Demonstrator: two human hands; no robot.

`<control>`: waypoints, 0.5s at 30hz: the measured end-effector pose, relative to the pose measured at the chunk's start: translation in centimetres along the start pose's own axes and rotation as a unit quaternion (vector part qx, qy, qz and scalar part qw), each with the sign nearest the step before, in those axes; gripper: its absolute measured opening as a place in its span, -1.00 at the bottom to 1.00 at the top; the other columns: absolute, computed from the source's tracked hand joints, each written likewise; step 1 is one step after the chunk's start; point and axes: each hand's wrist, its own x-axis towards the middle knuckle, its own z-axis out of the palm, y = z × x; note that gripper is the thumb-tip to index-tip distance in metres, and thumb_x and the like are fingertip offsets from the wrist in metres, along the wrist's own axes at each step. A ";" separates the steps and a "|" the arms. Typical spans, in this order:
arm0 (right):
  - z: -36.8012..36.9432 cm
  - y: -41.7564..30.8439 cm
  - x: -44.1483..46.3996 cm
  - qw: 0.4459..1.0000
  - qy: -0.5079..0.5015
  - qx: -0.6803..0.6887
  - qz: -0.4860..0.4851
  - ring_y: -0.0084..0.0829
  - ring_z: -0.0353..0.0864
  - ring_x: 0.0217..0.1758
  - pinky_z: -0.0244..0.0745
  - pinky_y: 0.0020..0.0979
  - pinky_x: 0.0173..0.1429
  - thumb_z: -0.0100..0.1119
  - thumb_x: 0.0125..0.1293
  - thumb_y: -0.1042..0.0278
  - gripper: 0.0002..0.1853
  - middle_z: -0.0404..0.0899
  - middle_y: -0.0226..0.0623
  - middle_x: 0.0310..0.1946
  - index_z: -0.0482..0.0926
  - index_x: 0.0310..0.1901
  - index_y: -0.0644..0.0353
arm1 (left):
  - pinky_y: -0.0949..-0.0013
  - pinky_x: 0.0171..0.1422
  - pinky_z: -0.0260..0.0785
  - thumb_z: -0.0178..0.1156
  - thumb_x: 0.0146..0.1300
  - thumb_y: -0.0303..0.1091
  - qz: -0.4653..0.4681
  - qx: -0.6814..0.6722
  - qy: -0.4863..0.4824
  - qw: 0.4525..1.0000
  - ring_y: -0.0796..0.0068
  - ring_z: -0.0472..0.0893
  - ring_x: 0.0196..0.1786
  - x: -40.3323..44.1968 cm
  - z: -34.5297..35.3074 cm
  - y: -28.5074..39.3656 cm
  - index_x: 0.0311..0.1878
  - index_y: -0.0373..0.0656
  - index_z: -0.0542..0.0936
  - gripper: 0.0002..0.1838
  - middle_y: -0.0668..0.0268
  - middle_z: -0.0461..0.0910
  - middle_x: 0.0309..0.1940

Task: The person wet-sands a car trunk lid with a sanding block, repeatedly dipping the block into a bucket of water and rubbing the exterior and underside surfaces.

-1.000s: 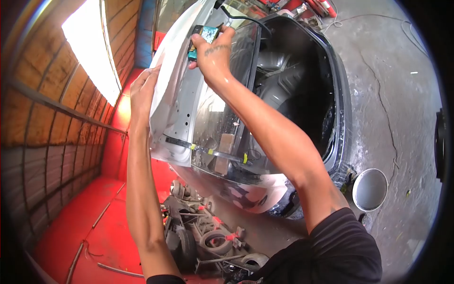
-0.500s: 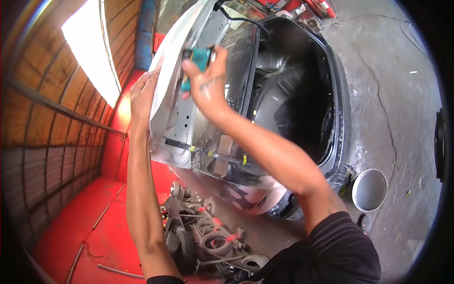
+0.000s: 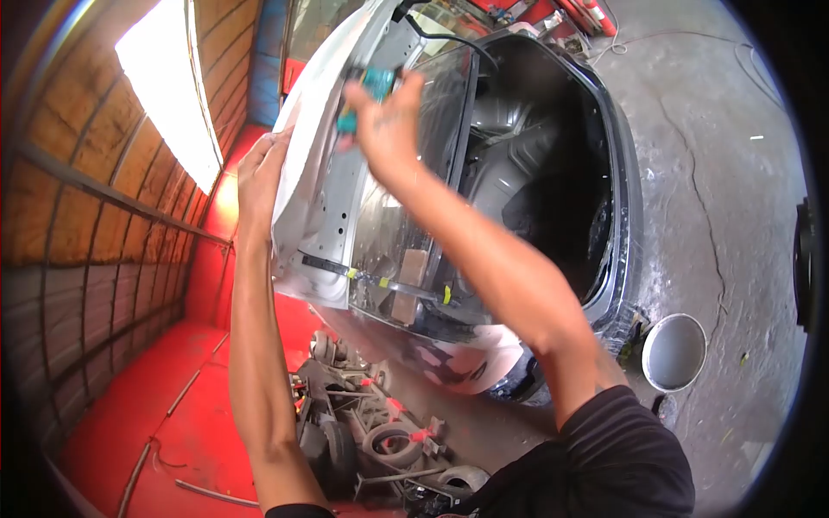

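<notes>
My right hand [image 3: 389, 121] is closed around a teal block [image 3: 376, 85], blurred by motion, against the inner side of a raised grey-white car panel [image 3: 332, 186]. On the panel's outer edge rests my left hand [image 3: 261, 168], fingers bent over the rim and their tips partly hidden. Below my right hand, a dark strip with yellow tape pieces [image 3: 382, 282] crosses the glass. A brown block [image 3: 410, 287] lies there too. To the right, the car's rear compartment [image 3: 509, 173] is open and dark inside.
A round bucket [image 3: 674, 352] stands on the concrete floor [image 3: 734, 216] at the right. Below the car are dusty metal parts and a tyre [image 3: 393, 445]. A red floor area [image 3: 164, 397] and a wall of orange panels [image 3: 78, 181] fill the left.
My right hand with the teal block went down along the panel, then back up. My left hand has stayed on the panel's edge.
</notes>
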 end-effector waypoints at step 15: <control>-1.0 0.0 -1.2 0.999 -0.028 -0.026 -0.026 -0.33 0.65 -0.47 0.59 -0.35 -0.67 0.33 0.38 0.46 -0.32 0.55 -0.04 -0.17 0.06 0.33 0.32 | 0.53 -0.01 0.40 0.17 0.56 -0.19 0.011 -0.007 -0.003 1.000 0.68 0.59 -0.15 0.1 0.5 0.2 0.14 -0.22 0.77 -0.65 0.42 0.73 -0.18</control>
